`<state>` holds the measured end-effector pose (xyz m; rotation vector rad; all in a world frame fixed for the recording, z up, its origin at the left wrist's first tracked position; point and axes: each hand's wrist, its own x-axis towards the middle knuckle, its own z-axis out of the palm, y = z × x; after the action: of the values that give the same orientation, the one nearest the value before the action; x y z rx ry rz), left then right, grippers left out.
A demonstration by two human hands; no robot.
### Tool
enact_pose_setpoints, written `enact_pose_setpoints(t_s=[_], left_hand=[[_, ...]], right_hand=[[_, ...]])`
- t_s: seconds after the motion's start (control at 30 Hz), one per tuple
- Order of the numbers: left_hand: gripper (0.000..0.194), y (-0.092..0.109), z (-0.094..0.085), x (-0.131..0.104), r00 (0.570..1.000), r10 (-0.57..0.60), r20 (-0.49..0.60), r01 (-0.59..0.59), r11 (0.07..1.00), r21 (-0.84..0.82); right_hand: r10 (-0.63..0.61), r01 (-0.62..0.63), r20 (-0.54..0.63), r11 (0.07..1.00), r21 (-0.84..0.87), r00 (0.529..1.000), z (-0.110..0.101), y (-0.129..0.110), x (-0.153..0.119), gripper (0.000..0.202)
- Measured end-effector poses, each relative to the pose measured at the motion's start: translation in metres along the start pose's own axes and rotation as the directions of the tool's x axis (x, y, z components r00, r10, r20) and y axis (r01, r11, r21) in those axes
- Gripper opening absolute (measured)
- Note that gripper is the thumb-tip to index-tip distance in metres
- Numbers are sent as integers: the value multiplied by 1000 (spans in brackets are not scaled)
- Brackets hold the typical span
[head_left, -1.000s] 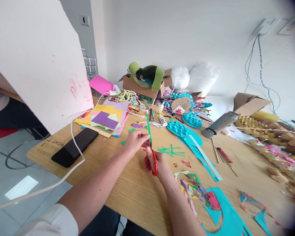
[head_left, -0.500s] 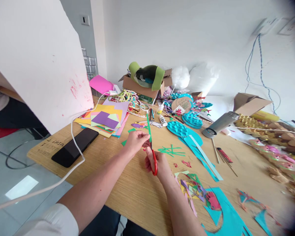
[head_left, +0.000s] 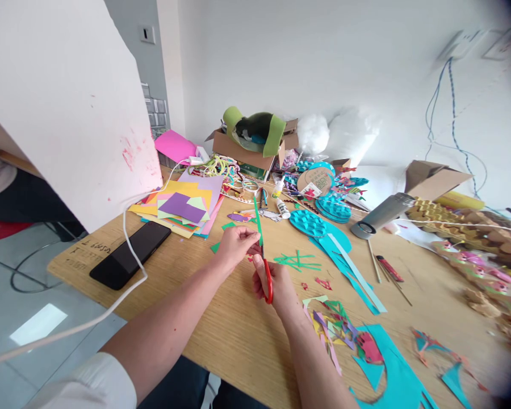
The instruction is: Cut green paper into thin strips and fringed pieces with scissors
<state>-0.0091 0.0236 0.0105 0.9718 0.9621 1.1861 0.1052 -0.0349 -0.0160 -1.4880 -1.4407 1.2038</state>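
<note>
Above the middle of the wooden table (head_left: 221,324), my left hand (head_left: 238,244) pinches the lower part of a narrow green paper strip (head_left: 258,217), which points away from me. Just to the right and nearer, my right hand (head_left: 275,281) is closed on red-handled scissors (head_left: 268,284). The scissor blades meet the strip's near end beside my left fingertips. Thin green paper pieces (head_left: 298,261) lie crossed on the table right of my hands. Small red paper bits (head_left: 322,284) rest close to them.
Left are a black phone (head_left: 130,255), a white cable (head_left: 125,227) and stacked coloured paper (head_left: 183,207). Right are a metal flask (head_left: 383,215), a red cutter (head_left: 389,268), paper scraps (head_left: 332,324) and blue sheets (head_left: 392,363). Boxes (head_left: 242,151) stand at the back.
</note>
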Motion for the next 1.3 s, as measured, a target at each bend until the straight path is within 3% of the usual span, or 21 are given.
enact_pose_setpoints(t_s=[0.9,1.3], left_hand=[[7,-3,0,0,1000,-2,27,1,1000,11],[7,6,0,-3,1000,-11,4,11,999,-34]], right_hand=[[33,-33,-29,999,-13,999,-1,-5,-1,58],[30,-30,-32,999,-23,999,0,-7,-2,60]])
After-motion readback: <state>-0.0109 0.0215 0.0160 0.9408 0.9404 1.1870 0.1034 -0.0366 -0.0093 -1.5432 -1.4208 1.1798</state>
